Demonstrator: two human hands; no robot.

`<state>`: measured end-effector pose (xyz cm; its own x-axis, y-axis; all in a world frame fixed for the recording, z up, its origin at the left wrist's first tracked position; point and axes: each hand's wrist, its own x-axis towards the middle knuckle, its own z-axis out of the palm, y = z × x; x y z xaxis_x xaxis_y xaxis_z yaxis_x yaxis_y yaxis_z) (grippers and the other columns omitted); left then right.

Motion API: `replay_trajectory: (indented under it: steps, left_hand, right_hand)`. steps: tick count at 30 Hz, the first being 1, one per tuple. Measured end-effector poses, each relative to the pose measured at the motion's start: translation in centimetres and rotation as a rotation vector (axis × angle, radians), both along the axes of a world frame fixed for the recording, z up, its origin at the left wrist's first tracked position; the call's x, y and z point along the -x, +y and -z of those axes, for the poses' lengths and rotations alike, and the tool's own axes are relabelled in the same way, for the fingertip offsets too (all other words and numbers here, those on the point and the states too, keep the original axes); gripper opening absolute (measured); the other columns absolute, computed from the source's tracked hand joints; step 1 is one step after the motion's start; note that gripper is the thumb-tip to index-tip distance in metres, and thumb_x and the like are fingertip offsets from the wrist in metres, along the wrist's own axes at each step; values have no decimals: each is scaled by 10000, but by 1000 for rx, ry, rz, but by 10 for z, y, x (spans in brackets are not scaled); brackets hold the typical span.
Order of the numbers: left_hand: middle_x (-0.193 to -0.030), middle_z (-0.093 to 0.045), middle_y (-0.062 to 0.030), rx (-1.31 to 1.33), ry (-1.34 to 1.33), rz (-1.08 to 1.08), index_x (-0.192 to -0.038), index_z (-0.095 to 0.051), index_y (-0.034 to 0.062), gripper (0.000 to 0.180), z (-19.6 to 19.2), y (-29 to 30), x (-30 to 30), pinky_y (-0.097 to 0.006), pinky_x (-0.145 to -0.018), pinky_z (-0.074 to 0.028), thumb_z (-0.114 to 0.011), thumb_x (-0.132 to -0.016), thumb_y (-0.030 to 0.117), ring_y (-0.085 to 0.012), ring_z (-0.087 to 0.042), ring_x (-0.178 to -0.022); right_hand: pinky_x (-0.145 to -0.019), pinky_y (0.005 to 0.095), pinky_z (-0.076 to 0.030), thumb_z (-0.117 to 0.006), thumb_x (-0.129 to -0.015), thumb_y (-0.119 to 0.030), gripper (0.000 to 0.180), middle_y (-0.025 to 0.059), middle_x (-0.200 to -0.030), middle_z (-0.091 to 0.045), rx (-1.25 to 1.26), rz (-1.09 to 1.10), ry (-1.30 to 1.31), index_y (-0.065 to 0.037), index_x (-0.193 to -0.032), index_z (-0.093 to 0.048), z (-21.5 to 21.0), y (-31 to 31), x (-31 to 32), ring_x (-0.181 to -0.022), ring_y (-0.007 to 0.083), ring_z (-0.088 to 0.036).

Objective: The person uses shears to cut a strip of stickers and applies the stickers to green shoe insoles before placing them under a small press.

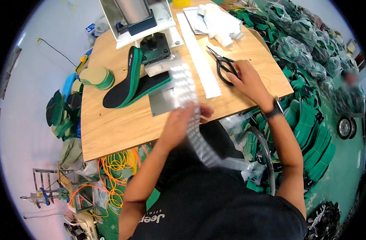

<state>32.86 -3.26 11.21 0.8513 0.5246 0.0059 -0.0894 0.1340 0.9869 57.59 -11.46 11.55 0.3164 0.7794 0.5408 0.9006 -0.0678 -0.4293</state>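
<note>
Here left hand pinches a blurred clear studded strip, lifted over the bench edge | right hand curled on black scissors lying on bench | green-edged insoles left of strip

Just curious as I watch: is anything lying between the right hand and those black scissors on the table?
Nothing visible does. The right hand already rests on the black scissors, fingers at the handle loops, on the wooden table.
</note>
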Motion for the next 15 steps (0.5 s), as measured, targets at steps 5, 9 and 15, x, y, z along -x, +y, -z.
replay_trajectory:
  steps: [5, 9, 15]
  left_hand:
    - [-1048, -611, -138, -519, 66, -176, -1097, -598, -8, 338, 16, 6, -24, -291, -840, -426, -410, -981, 248, -182, -565, -957]
    - [-1008, -614, -174, -1008, 172, -234, -1041, -621, 0, 324, 38, 16, -59, -359, -830, -424, -424, -951, 240, -269, -567, -917]
    - [-879, -652, -92, -219, 103, 18, -1000, -641, -8, 434, 22, 14, -61, -280, -748, -466, -338, -989, 302, -147, -598, -795]
  right_hand:
    - [-690, 428, -465, -667, -756, -213, 314, 245, -810, -588, 339, 174, -185, 43, -877, -533, 20, 48, -37, -772, 384, -573]
    - [-603, 419, -480, -694, -726, -219, 448, 221, -724, -616, 313, 221, -66, 38, -1047, -514, 17, 33, -38, -663, 356, -609]
    - [-600, 262, -484, -660, -814, -75, 480, 130, -931, -639, -558, 34, 859, 12, -1225, -428, 16, -35, 0, -719, 148, -602]
